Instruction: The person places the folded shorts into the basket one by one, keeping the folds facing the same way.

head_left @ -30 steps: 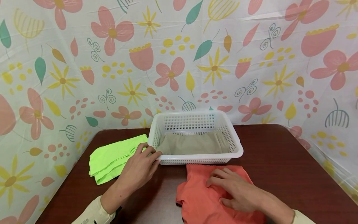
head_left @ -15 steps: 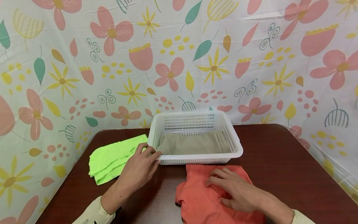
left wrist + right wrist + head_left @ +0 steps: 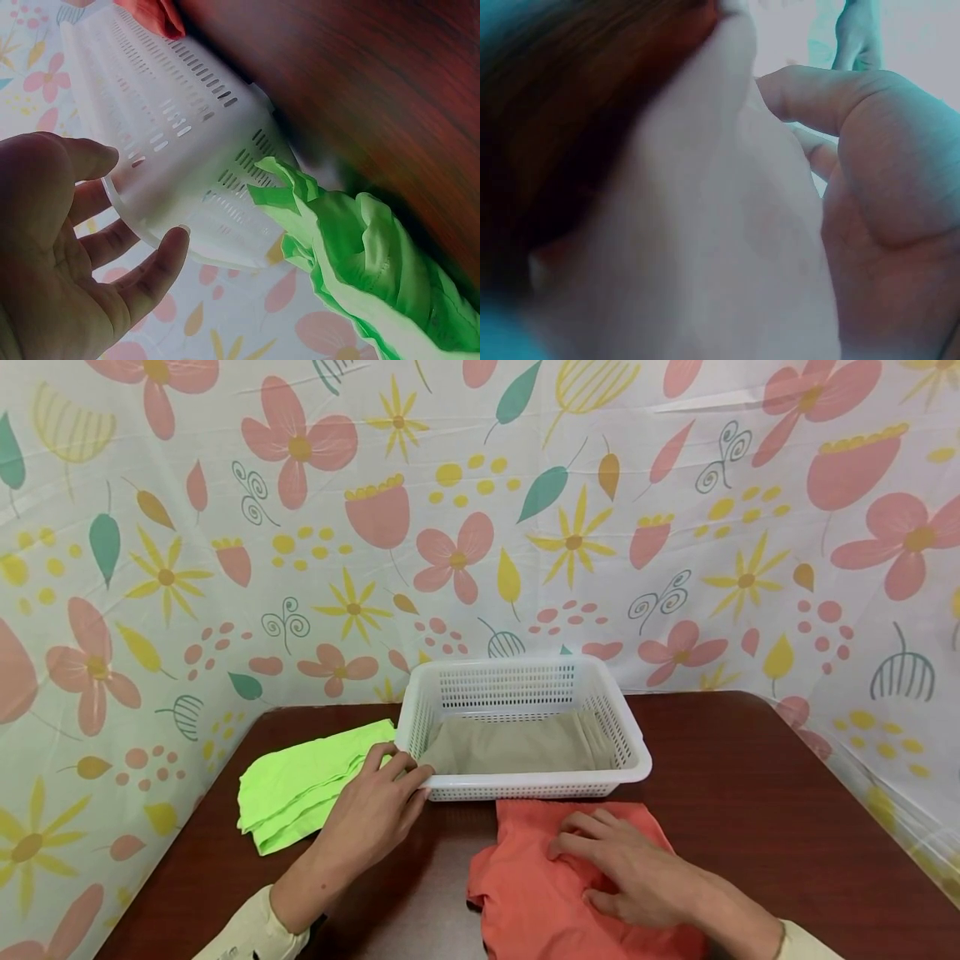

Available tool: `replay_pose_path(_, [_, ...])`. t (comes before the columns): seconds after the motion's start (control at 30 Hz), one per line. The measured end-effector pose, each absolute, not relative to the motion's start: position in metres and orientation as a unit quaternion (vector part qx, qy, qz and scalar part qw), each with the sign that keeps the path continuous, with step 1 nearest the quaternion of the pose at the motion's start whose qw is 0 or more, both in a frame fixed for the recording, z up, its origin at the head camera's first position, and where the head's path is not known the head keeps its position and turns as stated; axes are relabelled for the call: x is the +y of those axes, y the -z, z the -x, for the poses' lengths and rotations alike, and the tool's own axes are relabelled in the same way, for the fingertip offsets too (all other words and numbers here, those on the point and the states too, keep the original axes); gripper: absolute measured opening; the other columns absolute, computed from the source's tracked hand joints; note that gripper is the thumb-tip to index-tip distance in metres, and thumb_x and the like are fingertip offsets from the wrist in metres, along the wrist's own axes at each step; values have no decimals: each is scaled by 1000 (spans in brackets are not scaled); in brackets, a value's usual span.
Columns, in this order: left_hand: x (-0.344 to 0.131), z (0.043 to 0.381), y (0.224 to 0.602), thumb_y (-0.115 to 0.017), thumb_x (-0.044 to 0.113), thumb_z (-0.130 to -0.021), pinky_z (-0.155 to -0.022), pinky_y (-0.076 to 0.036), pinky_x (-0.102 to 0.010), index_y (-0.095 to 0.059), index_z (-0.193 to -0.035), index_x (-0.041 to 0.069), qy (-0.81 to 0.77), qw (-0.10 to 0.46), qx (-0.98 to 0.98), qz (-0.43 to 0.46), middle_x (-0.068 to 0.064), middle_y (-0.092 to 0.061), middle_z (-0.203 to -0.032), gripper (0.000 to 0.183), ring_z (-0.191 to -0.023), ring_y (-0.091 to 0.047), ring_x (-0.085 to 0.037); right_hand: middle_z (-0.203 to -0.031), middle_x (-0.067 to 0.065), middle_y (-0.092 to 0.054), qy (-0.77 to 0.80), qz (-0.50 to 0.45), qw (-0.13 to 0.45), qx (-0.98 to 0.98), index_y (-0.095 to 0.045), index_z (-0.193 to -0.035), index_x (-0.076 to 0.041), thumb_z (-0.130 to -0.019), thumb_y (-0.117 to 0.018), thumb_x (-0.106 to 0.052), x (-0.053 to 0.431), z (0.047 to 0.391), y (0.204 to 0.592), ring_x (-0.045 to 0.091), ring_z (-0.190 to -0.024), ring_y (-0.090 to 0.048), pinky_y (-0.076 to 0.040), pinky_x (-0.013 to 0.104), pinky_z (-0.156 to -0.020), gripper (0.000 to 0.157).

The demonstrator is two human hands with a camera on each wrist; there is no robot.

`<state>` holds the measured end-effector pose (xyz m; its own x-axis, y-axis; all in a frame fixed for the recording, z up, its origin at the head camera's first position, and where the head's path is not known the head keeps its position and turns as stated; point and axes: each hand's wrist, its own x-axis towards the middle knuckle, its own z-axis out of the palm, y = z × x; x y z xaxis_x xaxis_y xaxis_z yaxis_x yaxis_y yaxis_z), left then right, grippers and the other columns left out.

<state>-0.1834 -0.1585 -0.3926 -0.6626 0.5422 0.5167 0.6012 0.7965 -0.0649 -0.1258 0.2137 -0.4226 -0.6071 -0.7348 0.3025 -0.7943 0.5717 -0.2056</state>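
My left hand (image 3: 378,802) holds the near left corner of a white slotted plastic basket (image 3: 633,764). In the left wrist view its thumb and fingers (image 3: 101,161) lie around the basket rim (image 3: 154,236). A folded beige cloth (image 3: 525,745) lies in the basket. My right hand (image 3: 633,872) rests on a coral-red folded cloth (image 3: 521,877) in front of the basket, fingers bent and thumb apart from them. In the right wrist view a pale, blurred stretch of cloth (image 3: 712,195) fills the middle beside the thumb (image 3: 802,94).
A folded neon-green cloth (image 3: 315,777) lies on the table left of the basket, partly behind my left hand. The dark red-brown table (image 3: 787,802) has rounded far corners. A flower-printed curtain (image 3: 480,527) hangs behind and along both sides.
My right hand and the coral-red cloth have shifted very slightly left. The left hand and the basket stay where they were.
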Motion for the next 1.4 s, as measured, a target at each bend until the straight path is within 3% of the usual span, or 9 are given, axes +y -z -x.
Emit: replay_pose_path(1.4, [-159, 183, 392, -80, 22, -95, -76, -61, -36, -77, -117, 20, 55, 267, -908, 318, 1, -71, -103, 23, -115, -55, -29, -124, -17, -56, -158, -447, 90, -876, -62, -131, -35, -78, -89, -15, 205, 130, 423, 7, -111, -48, -47, 40, -94, 63])
